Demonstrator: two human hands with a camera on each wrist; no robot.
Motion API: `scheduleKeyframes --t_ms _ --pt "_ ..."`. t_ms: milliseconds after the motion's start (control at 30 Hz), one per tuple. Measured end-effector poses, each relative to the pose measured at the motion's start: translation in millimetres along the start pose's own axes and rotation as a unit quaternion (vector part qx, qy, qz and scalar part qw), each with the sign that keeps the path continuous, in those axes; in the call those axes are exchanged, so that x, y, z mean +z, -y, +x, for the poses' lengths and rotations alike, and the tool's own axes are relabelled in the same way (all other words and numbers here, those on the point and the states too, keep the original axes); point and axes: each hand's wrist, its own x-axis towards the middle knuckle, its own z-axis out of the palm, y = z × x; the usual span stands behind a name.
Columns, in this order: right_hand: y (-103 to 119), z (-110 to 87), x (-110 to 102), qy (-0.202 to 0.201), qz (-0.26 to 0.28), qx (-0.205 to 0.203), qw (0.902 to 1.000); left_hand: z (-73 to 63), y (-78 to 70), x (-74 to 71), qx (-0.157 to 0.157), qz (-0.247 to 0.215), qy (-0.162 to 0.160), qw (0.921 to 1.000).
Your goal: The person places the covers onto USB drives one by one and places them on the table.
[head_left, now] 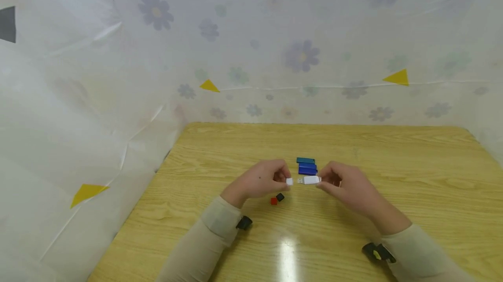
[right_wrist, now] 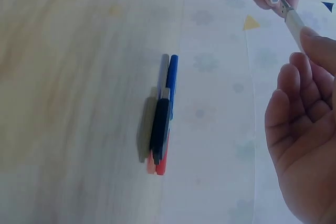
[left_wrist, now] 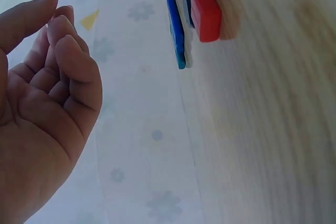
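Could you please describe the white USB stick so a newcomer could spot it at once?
Above the wooden table, find the person's right hand. It pinches the white USB stick, metal plug pointing toward the left hand. That plug distinguishes it from the white cap held there; its colour, from the blue pieces lying beyond.

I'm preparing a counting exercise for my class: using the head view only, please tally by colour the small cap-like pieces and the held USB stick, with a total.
White: 2 (cap in the left hand, USB stick in the right hand)
Black: 1 (black piece on the table)
Red: 1 (red piece beside it)
Total: 4
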Motion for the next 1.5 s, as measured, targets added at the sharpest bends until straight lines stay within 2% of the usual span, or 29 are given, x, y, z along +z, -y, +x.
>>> scheduleKeyframes --t_ms 233,400,667,933,1200,1500 --pt "0.3 -0.1 3.6 -0.006 0.007 -0.011 0.9999 1.0 -1.6 4.8 0.025 -0.03 0.002 0.9992" --pt "0.9 -1.6 4.1 -0.011 0.009 -0.01 0.9998 0.8 -3.2 7.0 0.031 -0.044 -0.008 0.9985" --pt "4.3 -2.7 5.0 -0.022 0.005 -0.015 0.9996 0.6 -8.8 10.1 0.057 -0.033 -0.029 0.9974" --pt "4.8 -2.9 9.9 -0.036 0.0 -0.045 0.9983 0.7 -11.6 13.9 0.06 -0.018 -0.045 0.997" --pt "2.8 -1.8 10.3 -0.03 -0.007 -0.046 0.9985 2.5 -11.0 16.5 0.063 -0.006 -0.043 0.997" --pt "2.0 0.9 7.8 -0.008 -0.042 -0.023 0.9988 4.2 -10.9 16.6 0.041 0.01 -0.051 0.9978"
